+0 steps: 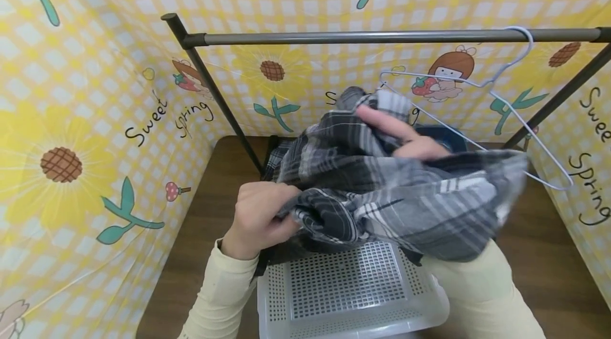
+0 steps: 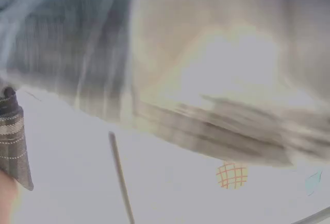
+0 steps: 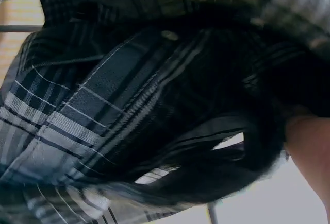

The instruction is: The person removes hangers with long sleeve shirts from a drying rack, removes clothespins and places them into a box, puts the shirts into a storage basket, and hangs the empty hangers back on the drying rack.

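Observation:
A grey, black and white plaid shirt [image 1: 382, 180] is bunched up between both hands in the head view, partly blurred. My left hand [image 1: 262, 217] grips a rolled, tube-like part of it at the left. Inside the folds, my right hand [image 1: 412, 140] holds the cloth near the top, its index finger stretched along the fabric; the other fingers are mostly hidden. Shirt cloth covers the right wrist. The right wrist view shows the shirt's placket with a button [image 3: 169, 35]. Blurred shirt cloth [image 2: 67, 44] fills much of the left wrist view.
A white perforated plastic basket [image 1: 431, 299] stands below the shirt on a brown wooden surface [image 1: 191, 254]. Behind is a metal rail [image 1: 296, 38] with a lilac wire hanger [image 1: 513, 60] at its right. A dark blue object [image 1: 451, 140] sits behind the shirt. Patterned yellow cloth surrounds everything.

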Demonstrator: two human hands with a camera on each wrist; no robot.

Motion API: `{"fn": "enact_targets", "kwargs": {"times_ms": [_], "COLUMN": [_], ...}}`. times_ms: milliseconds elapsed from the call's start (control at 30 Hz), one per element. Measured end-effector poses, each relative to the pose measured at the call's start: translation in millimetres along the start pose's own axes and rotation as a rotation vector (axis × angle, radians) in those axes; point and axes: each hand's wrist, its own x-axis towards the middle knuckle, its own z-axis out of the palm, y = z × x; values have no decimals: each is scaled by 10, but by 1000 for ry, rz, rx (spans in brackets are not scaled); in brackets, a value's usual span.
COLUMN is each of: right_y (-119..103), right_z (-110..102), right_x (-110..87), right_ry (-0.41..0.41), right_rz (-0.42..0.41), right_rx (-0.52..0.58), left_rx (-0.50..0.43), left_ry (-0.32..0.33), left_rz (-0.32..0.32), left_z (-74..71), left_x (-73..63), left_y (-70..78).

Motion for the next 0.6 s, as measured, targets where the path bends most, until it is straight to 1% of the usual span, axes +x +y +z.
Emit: {"fn": "enact_targets", "kwargs": {"times_ms": [33,67,100,133,167,200,233,267,300,367,433,467,533,600], "right_y": [-29,-101,-165,-247,-335,-407,-465,-515,-547,-554,-490,-442,-332,-236], "right_z": [-70,-40,29,98,194,257,362,455,498,524,462,418,323,246], "right_x": [-64,-106,-136,-174,-135,-93,-72,-14,12,31,-70,-134,-291,-462], "right_ry": [-31,3,53,91,104,86,122,129,111,64,20,-6,-55,-124], "right_rz": [-36,-65,-108,-124,-151,-175,-178,-189,-183,-147,-52,20,191,412], "right_rx": [14,-17,-53,-108,-158,-194,-234,-256,-265,-249,-207,-180,-173,-195], "left_rx": [-4,-8,-14,-24,-34,-44,-58,-70,-85,-104,-109,-110,-110,-112], "left_ry": [0,-4,-8,-10,-11,-12,-9,-4,0,0,-10,-19,-45,-84], "left_rz": [5,6,9,14,21,32,47,61,77,86,69,51,16,-21], "left_z": [2,2,0,-3,-9,-14,-20,-23,-25,-25,-24,-24,-20,-14], "left_x": [5,9,10,13,15,12,10,7,6,0,-17,-28,-52,-75], "left_y": [6,12,18,23,28,33,34,33,32,32,30,31,34,38]}}
